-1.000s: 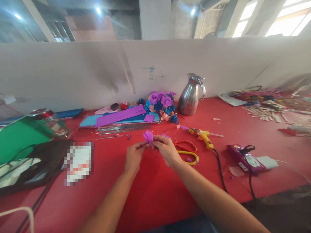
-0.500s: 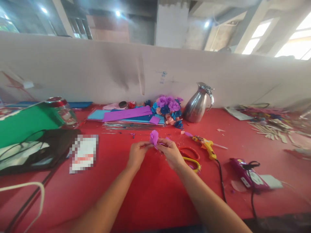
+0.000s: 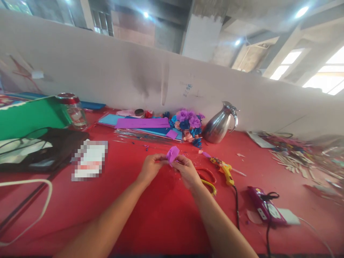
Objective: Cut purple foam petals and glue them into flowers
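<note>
A small purple paper flower (image 3: pixel 172 153) is held up over the middle of the red table. My left hand (image 3: pixel 151 167) pinches its lower left side between thumb and fingers. From the other side, my right hand (image 3: pixel 188 171) closes its fingertips on the flower's base. The exact grip at the base is too small to make out. Just right of my right hand lie scissors (image 3: pixel 212 187) with red and yellow handles, partly hidden by that hand. A yellow glue gun (image 3: pixel 227 173) rests farther right.
Purple paper strips (image 3: pixel 142 123) lie on blue sheets at the back, beside a bunch of paper flowers (image 3: pixel 189 120). A steel jug (image 3: pixel 219 123) stands right of them. A purple power strip (image 3: pixel 264 206) with cords sits at right, a glass jar (image 3: pixel 75 111) at left.
The view has tilted and shifted slightly. The purple flower has turned a little between my fingers, its petals now leaning right. Both hands keep their pinch.
</note>
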`<state>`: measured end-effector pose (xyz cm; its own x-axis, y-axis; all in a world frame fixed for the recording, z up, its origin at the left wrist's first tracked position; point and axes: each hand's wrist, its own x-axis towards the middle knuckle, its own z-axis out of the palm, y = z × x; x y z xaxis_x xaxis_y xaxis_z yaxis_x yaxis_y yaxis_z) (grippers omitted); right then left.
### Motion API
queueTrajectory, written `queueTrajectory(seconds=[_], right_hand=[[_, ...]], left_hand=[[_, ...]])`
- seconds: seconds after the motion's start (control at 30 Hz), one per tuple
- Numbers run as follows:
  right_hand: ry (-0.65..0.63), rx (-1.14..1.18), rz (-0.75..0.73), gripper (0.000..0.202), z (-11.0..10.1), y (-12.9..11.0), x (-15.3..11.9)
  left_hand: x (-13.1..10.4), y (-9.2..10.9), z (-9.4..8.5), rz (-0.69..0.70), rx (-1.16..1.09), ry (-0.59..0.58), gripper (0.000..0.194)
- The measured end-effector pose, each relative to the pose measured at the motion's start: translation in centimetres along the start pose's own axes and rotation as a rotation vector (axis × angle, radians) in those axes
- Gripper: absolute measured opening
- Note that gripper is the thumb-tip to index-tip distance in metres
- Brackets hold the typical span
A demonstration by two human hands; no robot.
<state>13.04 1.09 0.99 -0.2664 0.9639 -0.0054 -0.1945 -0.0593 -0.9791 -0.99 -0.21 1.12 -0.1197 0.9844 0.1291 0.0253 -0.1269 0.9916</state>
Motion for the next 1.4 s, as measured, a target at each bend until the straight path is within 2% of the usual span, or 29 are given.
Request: queueTrajectory(seconds=[0.27, 0.4, 0.47, 0.57, 0.77, 0.93, 1.17, 1.23, 1.3, 1.4], right_hand=[[0.001, 0.039, -0.008, 0.019, -0.3, -0.2, 0.1], [0.060, 0.119, -0.019, 0.010, -0.8, -0.6, 0.2], [0.077, 0.145, -0.021, 0.013, -0.9, -0.8, 0.2], [0.063, 0.106, -0.044, 0.018, -0.8, -1.0, 0.0], [0.033, 0.057, -0.091, 0.011, -0.5, -0.8, -0.2], [0.121, 0.083, -0.052, 0.017, -0.5, -1.1, -0.2], [0.288, 0.157, -0.152, 0.014, -1.0, -1.7, 0.0], [0.350, 0.169, -0.129, 0.013, -1.1, -1.7, 0.0], [0.358, 0.126, -0.039, 0.014, -1.1, -1.7, 0.1], [0.241, 0.005, 0.071, 0.017, -0.8, -1.4, 0.1]], left_hand=[[0.0, -0.1, -0.2, 0.059, 0.110, -0.018, 0.016], [-0.1, 0.0, -0.1, 0.033, 0.109, 0.025, 0.017], [0.0, -0.2, -0.1, 0.014, 0.101, 0.056, 0.016], [0.2, -0.5, -0.1, 0.015, 0.113, 0.055, 0.015], [0.3, -0.9, -0.2, 0.077, 0.131, 0.024, 0.013], [0.3, -1.2, -0.3, 0.081, 0.177, 0.034, 0.013], [0.3, -1.5, -0.2, 0.071, 0.235, 0.012, 0.013], [0.3, -1.4, -0.2, 0.059, 0.257, 0.035, 0.012], [0.2, -1.2, -0.3, 0.053, 0.261, 0.038, 0.014], [0.1, -0.8, -0.4, 0.038, 0.263, 0.013, 0.022]])
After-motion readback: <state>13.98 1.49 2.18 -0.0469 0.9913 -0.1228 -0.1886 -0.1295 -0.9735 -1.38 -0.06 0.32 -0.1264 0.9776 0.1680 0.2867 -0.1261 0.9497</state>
